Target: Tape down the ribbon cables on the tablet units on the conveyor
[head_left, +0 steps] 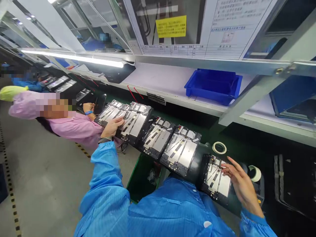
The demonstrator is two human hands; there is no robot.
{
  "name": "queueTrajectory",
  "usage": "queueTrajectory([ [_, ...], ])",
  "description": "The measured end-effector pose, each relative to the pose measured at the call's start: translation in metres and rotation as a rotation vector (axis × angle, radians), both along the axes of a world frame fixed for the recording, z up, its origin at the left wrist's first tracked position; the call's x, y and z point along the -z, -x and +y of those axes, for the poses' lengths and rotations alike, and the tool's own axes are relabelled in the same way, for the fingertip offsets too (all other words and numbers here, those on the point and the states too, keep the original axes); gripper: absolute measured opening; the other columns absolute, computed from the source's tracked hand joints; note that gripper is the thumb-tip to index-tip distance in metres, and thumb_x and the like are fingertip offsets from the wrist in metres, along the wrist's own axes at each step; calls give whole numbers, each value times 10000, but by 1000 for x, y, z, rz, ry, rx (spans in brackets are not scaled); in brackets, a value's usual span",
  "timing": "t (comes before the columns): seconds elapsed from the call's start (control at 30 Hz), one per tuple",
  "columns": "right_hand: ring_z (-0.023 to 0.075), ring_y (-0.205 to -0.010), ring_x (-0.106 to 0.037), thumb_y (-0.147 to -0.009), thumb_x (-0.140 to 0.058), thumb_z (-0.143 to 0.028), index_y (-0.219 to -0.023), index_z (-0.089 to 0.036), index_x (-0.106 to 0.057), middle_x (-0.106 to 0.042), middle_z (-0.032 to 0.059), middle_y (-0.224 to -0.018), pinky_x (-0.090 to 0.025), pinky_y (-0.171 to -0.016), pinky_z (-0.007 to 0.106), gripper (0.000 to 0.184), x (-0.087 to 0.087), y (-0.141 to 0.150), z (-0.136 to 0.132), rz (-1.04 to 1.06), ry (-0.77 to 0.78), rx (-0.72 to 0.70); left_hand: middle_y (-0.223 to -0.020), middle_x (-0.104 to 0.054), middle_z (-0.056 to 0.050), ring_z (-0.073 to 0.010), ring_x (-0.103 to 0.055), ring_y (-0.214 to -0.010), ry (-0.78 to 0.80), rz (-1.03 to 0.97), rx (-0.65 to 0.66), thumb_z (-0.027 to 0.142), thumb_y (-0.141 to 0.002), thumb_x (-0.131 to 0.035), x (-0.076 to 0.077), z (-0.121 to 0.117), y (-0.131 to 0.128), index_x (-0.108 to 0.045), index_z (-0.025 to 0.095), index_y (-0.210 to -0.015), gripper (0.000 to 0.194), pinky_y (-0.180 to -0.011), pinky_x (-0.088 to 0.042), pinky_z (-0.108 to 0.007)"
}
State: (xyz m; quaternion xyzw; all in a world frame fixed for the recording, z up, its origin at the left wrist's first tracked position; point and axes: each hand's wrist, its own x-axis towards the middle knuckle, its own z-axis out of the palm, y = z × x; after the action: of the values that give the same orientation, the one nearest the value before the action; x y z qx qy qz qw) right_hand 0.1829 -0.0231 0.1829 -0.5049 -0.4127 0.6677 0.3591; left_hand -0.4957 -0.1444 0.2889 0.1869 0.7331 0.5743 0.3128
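Note:
Several dark tablet-sized panels with silver metal plates and black strips lie in a row on a dark green mat point(197, 166). My left hand point(112, 126) rests flat on the panel point(132, 123) at the row's left, fingers across its edge. My right hand point(240, 181) hovers with curled fingers at the right edge of the end panel point(216, 176), apparently touching it. Two more panels point(156, 138) point(180, 149) lie between my hands. A roll of white tape point(219, 147) sits behind the end panel, and another roll point(255, 173) stands beyond my right hand.
A co-worker in a pink smock point(74, 126) works at the left, one hand point(89, 107) on a dark item. A blue plastic bin point(213, 86) stands on a white shelf point(158, 77). Red wires point(132, 93) hang from the shelf edge. Further workers sit beyond.

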Motion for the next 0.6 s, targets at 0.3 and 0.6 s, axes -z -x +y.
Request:
queueTrajectory([
  [0.3,210,-881,-700,-926,-765,-468,-1408,-231,-679,-779,113,-1134,-566,-794,357,544,1,71,-49,5,-2,27,-921,-694,-27,-118,-618,-764,58,6,177,479,-684,-921,35,13,-96,-699,140,-1392,816,-639,-526,-225],
  [0.6,202,-855,-689,-899,-775,-512,-1307,-204,-734,-780,109,-1078,-556,-767,352,513,10,81,-57,-20,44,107,-970,-729,-89,-173,-624,-756,265,272,398,602,-883,-705,39,6,-128,-607,121,-1519,803,-663,-503,-290],
])
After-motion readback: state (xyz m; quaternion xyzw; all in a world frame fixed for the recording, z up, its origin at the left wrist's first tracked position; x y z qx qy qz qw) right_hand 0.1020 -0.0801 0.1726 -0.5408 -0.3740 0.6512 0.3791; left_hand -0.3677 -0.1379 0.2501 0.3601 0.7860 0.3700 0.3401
